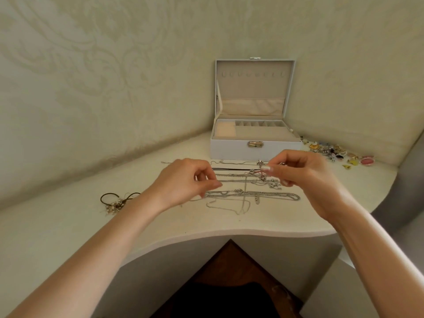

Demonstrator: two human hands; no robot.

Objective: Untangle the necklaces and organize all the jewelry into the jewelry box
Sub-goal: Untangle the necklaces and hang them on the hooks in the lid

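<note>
My left hand (183, 180) pinches one end of a thin silver chain and my right hand (300, 175) pinches the knotted part, just above the tangled necklaces (250, 193) lying on the smooth cream counter (68, 226). The white jewelry box (254, 134) stands open behind them, soft trays bare. I think nearly everything is left: shiny chains, bracelets (114, 200), colorful earrings (339, 152).

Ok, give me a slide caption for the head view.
Both hands pick at tangled silver necklaces before an open, empty jewelry box.
</note>
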